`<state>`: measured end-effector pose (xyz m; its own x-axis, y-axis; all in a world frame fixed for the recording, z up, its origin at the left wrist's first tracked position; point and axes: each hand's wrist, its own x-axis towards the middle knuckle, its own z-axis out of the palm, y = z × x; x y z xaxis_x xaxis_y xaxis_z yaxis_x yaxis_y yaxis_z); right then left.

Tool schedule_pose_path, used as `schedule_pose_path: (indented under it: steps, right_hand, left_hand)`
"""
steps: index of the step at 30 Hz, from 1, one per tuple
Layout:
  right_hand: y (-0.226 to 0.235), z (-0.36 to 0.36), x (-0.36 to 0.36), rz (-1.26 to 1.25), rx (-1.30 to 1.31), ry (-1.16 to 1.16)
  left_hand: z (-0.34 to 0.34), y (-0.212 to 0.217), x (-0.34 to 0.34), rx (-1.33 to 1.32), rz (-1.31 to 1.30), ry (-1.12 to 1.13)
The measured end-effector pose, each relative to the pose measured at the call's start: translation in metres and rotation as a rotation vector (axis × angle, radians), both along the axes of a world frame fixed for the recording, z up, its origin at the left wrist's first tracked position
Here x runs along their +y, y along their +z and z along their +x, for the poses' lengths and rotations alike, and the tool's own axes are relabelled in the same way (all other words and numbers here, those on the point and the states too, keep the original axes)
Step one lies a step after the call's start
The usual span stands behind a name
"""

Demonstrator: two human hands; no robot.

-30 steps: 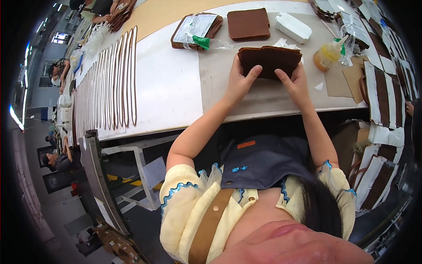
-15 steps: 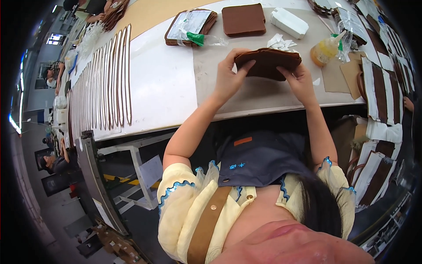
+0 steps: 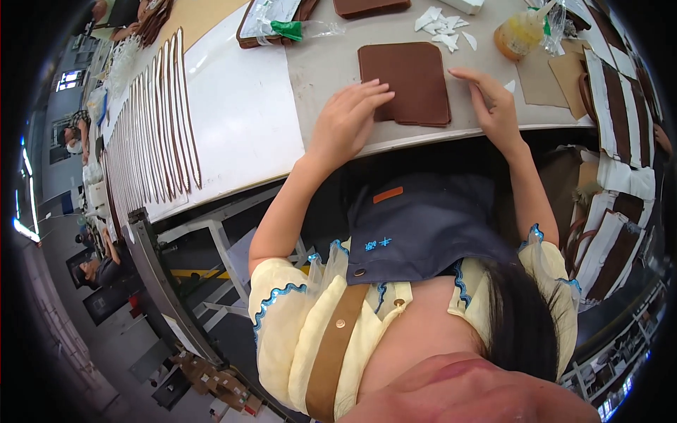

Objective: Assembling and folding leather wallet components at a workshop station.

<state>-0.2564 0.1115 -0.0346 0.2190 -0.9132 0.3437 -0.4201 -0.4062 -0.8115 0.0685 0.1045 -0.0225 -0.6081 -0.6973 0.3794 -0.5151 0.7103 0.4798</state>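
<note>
A stack of brown leather pieces, squarish with rounded corners, lies flat on the grey table covering in front of me. My left hand is at its lower left side, fingers stretched out with the tips over the leather's left edge. Off the right edge, my right hand is held apart from the stack, its fingers loosely bent and nothing between them.
Beyond lie another brown leather stack, a plastic-wrapped bundle and white paper scraps. A yellowish squeeze bottle stands at the far right. Long thin strips line the left; brown-and-white panels are at right.
The leather stack, held upright between both hands before, now lies flat on the table. My hands have let go and moved apart. The view has shifted, so the table's far items sit higher.
</note>
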Motion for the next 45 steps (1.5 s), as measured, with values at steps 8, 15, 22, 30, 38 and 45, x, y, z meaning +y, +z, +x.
schedule_pose_path:
  steps: [8, 15, 22, 30, 38, 45]
  right_hand:
    - [0.003, 0.01, -0.004, -0.107, 0.049, -0.065]
    - [-0.003, 0.012, 0.002, -0.164, 0.062, 0.014]
    - [-0.001, 0.002, 0.016, -0.194, 0.195, 0.198]
    - [0.0, -0.002, 0.015, -0.262, 0.244, 0.226]
    - [0.001, 0.003, 0.011, -0.289, 0.245, 0.205]
    - [0.008, 0.002, 0.013, -0.223, 0.206, 0.252]
  left_hand:
    - [-0.039, -0.01, 0.013, -0.079, -0.104, 0.083]
    - [-0.058, -0.013, 0.005, -0.04, -0.105, -0.001]
    - [-0.064, -0.014, 0.001, -0.006, -0.109, 0.014]
    - [-0.065, -0.013, 0.003, 0.013, -0.09, 0.02]
    - [-0.077, -0.012, 0.005, 0.09, -0.045, 0.025]
    - [-0.074, -0.019, 0.002, 0.116, 0.001, 0.041]
